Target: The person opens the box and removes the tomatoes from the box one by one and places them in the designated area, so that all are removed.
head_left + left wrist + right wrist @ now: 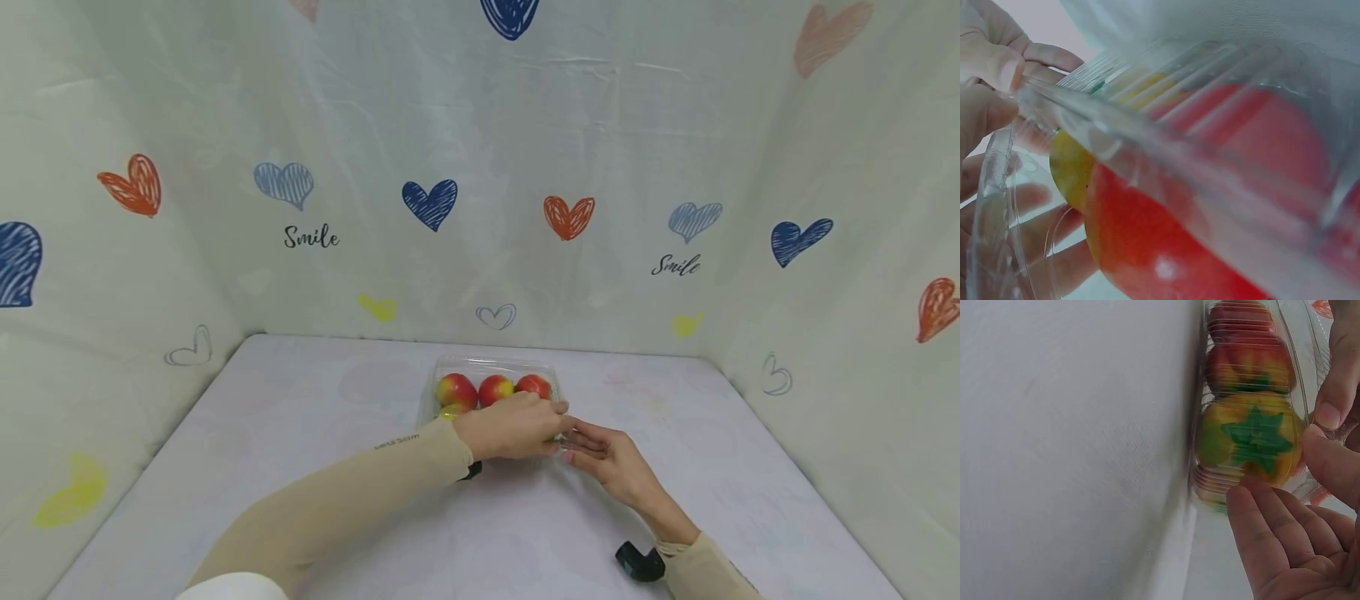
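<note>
A clear plastic container (495, 363) of fruit sits on the pale table (300, 400) in front of you, at 6 o'clock from the centre of the head view. Three red-and-yellow fruits (457, 390) line up along its 12 o'clock side; part of a yellow-green fruit (452, 412) shows just nearer you, at its 9 o'clock side. Through the ribbed plastic, the right wrist view shows a yellow fruit (1250, 440) with a green star-shaped top. In the left wrist view, two clear plastic edges stand apart, with red and yellow fruit visible between them.

Your left hand (513, 427) reaches across the near side of the container to its 4 o'clock corner, thumb and finger pinching the plastic edge. Your right hand (611, 462) meets it there, its fingers stretched out with their tips at the ribbed wall and its thumb tip just beside your left thumb. Whether the right thumb presses on the edge, you cannot tell.

Your left sleeve (337, 500), beige, enters from 7 o'clock with a white cuff (232, 587) at its near end; your right sleeve (708, 567), also beige, enters from 5 o'clock. A black device (640, 562) sits at your right wrist. From 9 o'clock through 12 to 3, a pale curtain (510, 125) surrounds the table, printed with blue, red and yellow hearts and the word "Smile" twice.
</note>
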`<state>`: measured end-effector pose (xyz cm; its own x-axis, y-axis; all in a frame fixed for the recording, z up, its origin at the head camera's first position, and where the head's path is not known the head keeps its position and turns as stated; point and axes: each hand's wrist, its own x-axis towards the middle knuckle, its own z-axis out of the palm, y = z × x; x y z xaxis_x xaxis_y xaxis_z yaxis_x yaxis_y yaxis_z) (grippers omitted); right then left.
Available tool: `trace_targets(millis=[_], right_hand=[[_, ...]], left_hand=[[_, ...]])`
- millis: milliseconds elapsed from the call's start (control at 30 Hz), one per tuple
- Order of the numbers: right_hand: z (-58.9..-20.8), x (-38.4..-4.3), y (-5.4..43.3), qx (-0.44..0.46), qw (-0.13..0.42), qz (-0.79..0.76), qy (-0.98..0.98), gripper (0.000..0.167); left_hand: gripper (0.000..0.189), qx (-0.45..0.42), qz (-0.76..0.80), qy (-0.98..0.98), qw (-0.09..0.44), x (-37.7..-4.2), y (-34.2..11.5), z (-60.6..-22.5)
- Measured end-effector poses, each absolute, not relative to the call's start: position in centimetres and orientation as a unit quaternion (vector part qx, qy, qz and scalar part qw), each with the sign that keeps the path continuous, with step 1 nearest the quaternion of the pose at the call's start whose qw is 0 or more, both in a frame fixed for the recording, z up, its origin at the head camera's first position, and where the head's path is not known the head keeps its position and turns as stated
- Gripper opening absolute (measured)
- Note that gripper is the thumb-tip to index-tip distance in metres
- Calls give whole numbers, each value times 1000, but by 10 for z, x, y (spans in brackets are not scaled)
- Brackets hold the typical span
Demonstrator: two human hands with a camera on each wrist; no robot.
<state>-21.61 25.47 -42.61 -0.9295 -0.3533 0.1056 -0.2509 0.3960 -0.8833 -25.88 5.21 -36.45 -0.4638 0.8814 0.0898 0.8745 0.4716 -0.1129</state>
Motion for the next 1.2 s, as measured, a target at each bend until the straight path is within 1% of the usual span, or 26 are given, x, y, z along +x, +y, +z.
trace_targets(millis=[233, 500, 767, 867, 1000, 1033, 1133, 1200], right_hand=[[-426, -216, 254, -166, 46, -522, 835, 64], [-427, -216, 251, -151, 42, -523, 838, 61], [-428, -216, 251, -125, 33, -516, 847, 60], [-427, -216, 252, -127, 32, -515, 847, 58], [-426, -216, 254, -136, 31, -511, 848, 56], [-425, -216, 254, -138, 31, -511, 848, 55], [-425, -216, 254, -141, 32, -515, 845, 55], [-426, -216, 253, -142, 31, -518, 843, 55]], left_hand=[[35, -499, 18, -865, 43, -258, 54, -364], [34, -503, 1, -864, 33, -261, 55, -365], [21, -510, 31, -857, 64, -259, 58, -368], [29, -506, 37, -859, 70, -258, 58, -368], [47, -501, 28, -862, 69, -258, 56, -367], [49, -500, 23, -863, 69, -258, 56, -368], [49, -497, 8, -865, 67, -259, 55, -368], [45, -495, -1, -867, 66, -259, 55, -368]])
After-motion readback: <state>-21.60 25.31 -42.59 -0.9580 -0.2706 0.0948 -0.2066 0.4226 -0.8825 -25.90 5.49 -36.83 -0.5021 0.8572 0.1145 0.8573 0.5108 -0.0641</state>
